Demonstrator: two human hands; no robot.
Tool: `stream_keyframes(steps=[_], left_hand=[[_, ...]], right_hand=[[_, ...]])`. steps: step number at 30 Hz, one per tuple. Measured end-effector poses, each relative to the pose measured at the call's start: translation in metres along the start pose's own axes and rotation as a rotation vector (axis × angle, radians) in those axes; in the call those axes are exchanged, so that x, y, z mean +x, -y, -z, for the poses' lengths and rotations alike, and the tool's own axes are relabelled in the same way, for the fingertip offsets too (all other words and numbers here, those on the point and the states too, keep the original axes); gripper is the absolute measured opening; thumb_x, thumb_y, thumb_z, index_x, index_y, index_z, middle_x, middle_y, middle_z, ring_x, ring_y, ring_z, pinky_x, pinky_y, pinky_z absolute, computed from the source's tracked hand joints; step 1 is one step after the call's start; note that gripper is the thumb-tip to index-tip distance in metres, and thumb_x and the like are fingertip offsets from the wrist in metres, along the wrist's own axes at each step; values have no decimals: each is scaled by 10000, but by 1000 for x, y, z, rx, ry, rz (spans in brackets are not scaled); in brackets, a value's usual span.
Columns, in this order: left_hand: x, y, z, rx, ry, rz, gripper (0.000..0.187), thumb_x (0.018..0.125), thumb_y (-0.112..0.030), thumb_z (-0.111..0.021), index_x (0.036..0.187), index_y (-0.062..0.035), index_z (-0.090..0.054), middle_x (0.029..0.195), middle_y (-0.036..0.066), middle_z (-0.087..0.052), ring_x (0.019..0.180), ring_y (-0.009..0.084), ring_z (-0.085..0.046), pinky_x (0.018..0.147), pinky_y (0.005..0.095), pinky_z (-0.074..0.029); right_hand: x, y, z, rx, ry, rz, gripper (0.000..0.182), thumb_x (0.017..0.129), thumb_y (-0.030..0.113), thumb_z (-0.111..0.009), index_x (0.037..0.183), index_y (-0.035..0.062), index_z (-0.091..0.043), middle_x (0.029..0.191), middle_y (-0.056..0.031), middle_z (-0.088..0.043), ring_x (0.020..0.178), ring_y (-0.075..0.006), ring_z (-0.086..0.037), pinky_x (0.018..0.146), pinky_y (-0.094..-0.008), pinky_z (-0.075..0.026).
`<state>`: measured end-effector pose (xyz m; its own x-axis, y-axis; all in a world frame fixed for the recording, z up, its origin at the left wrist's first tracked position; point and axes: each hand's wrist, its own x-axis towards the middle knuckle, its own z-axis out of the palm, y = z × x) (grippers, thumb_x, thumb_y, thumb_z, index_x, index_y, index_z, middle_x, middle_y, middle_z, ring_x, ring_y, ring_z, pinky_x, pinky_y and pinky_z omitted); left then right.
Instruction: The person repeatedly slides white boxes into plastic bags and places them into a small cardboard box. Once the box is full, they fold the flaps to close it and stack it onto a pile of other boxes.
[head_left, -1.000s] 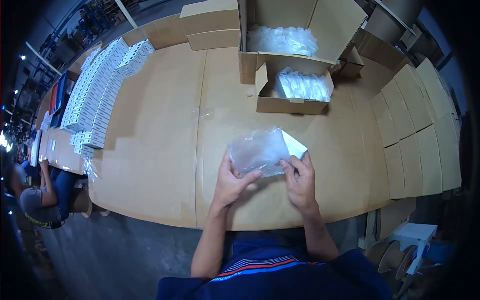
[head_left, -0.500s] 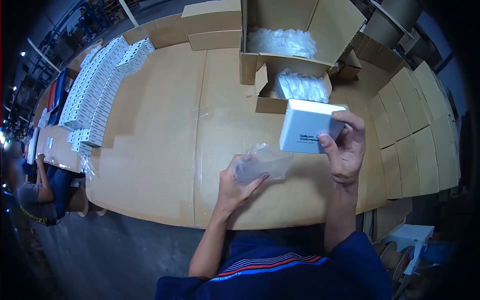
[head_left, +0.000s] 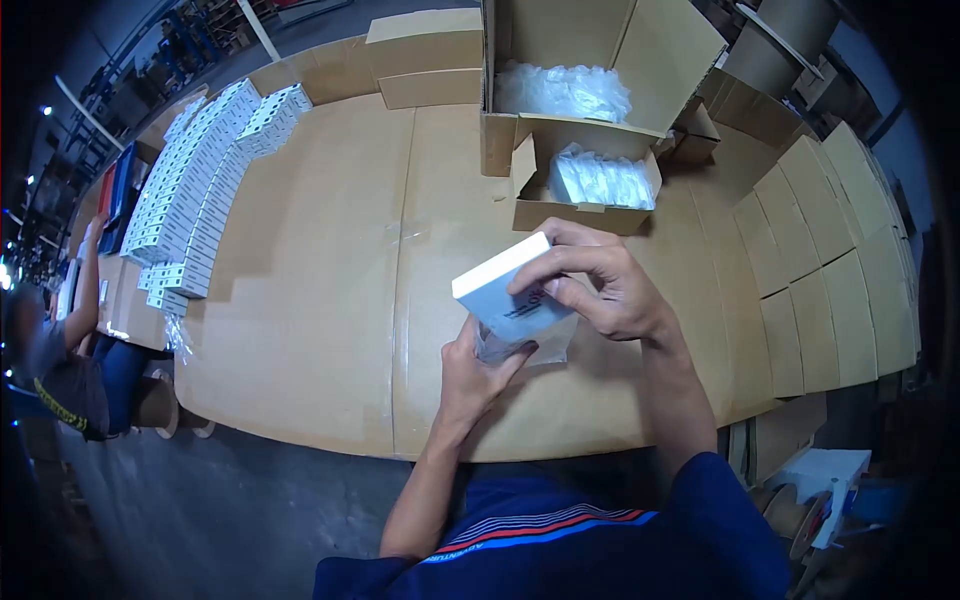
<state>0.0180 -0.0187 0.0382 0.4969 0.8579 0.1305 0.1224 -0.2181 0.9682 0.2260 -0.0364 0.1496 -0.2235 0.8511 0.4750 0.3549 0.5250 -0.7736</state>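
A white box-shaped device [head_left: 515,290] with dark print on its face is tilted above the cardboard-covered table. My right hand [head_left: 600,280] grips it by its right side, fingers on top and thumb on the printed face. Just beneath it, my left hand [head_left: 478,375] holds a clear plastic bag [head_left: 548,350], partly hidden behind the device. The device's lower end overlaps the bag; whether it is inside cannot be made out.
Stacked white boxes [head_left: 190,190] line the table's left side [head_left: 320,250]. An open carton [head_left: 575,215] with plastic-wrapped items stands before a larger carton [head_left: 660,60]. Folded cardboard [head_left: 830,270] lies at right. A co-worker [head_left: 75,350] sits at far left.
My right hand has brought the white device left and down to the bag, tilting it. My left hand has barely moved. The co-worker's arm has reached forward.
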Motion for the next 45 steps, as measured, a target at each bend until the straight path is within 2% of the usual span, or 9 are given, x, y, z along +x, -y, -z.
stream_keyframes(steps=[10,17,20,21,24,25,29,40,45], left_hand=[[2,1,0,-365,58,86,607,808,-42,-876,1331,48,-581,1190,114,-708,1100,179,-673,989,334,-539],[-3,33,-6,-646,-7,142,401,1047,-154,-628,1380,48,-536,1226,92,-676,1094,139,-635,971,308,-509],[-2,36,-6,-660,-44,130,401,1091,-213,-562,1398,41,-522,1237,95,-670,1082,136,-637,953,305,-516],[-2,39,-7,-663,-67,134,424,1088,-230,-570,1412,36,-510,1248,100,-666,1094,144,-642,954,313,-525],[0,40,-8,-694,-129,130,421,1092,-241,-564,1409,31,-511,1251,103,-665,1104,147,-640,956,310,-524],[1,38,-9,-690,-140,126,414,1100,-245,-547,1401,38,-521,1235,98,-669,1095,135,-632,959,299,-511],[1,36,-9,-578,-142,64,492,1125,-314,-478,1440,63,-509,1266,114,-668,1141,153,-618,1005,311,-484],[6,30,1,-334,-140,-54,608,1146,-374,-349,1555,76,-369,1466,158,-579,1366,220,-508,1167,360,-365],[4,21,0,-367,-104,-77,622,1151,-402,-305,1582,45,-336,1437,111,-585,1333,186,-518,1144,347,-385]], right_hand=[[-17,-19,-4,233,-49,-253,405,988,175,-488,1269,-22,-702,1188,-164,-677,1138,-275,-630,1047,-369,-467],[-35,-34,-5,381,36,-362,414,1018,143,-513,1387,-10,-623,1379,-145,-616,1268,-240,-572,1116,-380,-436],[-45,-36,-17,420,-115,-395,508,997,76,-563,1499,16,-508,1385,-127,-593,1249,-232,-577,1094,-364,-460],[-50,-37,-19,470,-202,-433,567,959,15,-646,1500,33,-476,1353,-109,-588,1200,-205,-601,1058,-334,-491],[-71,-42,-35,462,-339,-496,515,935,11,-706,1415,24,-520,1336,-105,-581,1173,-167,-606,1032,-316,-506],[-73,-42,-43,516,-415,-467,395,920,-21,-734,1287,-5,-589,1279,-95,-622,1119,-135,-628,977,-298,-538],[-77,-51,-59,492,-526,-507,137,966,-20,-697,1100,-43,-683,1093,-89,-715,973,-117,-674,888,-257,-567],[-77,-53,-63,519,-529,-368,78,993,-10,-658,1070,-21,-655,1261,-191,-708,1165,-192,-666,1010,-303,-523],[-75,-53,-75,530,-552,-317,75,1026,57,-644,1084,14,-622,1087,-58,-691,1025,-108,-631,937,-268,-492]])
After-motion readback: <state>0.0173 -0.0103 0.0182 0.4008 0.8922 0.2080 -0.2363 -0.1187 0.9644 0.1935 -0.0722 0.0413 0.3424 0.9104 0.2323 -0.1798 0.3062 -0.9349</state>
